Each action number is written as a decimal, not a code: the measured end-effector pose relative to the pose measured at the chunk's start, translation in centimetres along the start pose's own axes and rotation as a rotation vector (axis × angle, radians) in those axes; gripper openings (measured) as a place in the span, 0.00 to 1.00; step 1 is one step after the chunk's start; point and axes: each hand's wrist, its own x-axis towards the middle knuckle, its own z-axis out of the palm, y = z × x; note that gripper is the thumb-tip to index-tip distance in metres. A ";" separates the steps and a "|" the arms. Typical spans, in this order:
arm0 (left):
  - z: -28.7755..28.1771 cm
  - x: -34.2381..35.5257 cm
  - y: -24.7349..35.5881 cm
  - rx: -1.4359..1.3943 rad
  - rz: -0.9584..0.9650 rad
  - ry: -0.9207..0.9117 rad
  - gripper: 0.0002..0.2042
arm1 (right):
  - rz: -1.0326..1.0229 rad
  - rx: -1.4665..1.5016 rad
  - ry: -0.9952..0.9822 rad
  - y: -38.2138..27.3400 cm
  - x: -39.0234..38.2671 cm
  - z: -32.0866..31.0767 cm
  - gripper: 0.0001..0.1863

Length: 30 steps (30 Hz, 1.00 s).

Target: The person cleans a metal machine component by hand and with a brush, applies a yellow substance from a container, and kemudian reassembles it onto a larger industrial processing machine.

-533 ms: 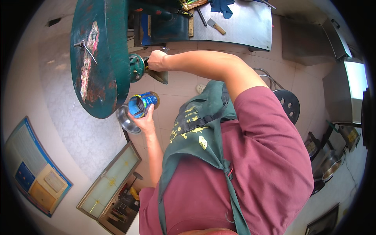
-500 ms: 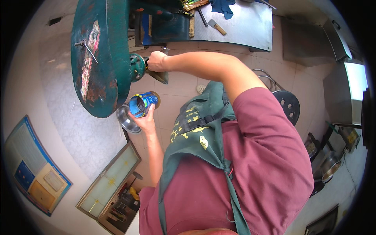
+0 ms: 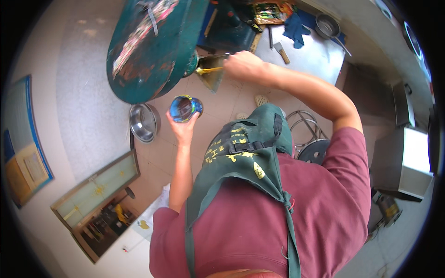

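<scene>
My left hand (image 3: 181,127) is wrapped round a blue can (image 3: 198,107), a round tin with yellow and green marks. Its open top faces up and looks dark inside. Farther off and to the right, my right hand (image 3: 244,68) is closed in a fist on a thin yellow stick-like tool (image 3: 211,70). The tool points left toward the green machine (image 3: 150,60), a large rounded housing with worn paint. Below the tool hangs a dull metal chute (image 3: 212,82) beside the machine's fitting. The end of the tool is too blurred to tell its kind.
A steel bowl (image 3: 143,123) sits left of the can. On the metal-topped table (image 3: 313,60) lie a scraper (image 3: 281,53), a blue cloth (image 3: 295,30) and a saucepan (image 3: 327,26). A round stool (image 3: 313,150) stands to my right, with steel cabinets beyond.
My right hand has drawn away rightward from the machine's fitting, and the yellow tool now shows. The can has tipped more upright in my left hand. The whole view has turned.
</scene>
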 end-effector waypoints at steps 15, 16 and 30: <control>1.0 1.4 -2.9 0.034 0.187 -0.150 0.44 | 0.099 0.352 -0.079 -9.1 0.3 -2.5 0.19; 1.2 1.3 -2.9 -0.034 0.153 -0.151 0.43 | 0.112 0.329 -0.071 -8.9 0.6 -2.3 0.21; 0.6 -2.9 -0.1 0.054 -0.022 0.107 0.44 | 0.220 2.380 0.564 16.9 14.9 -4.5 0.38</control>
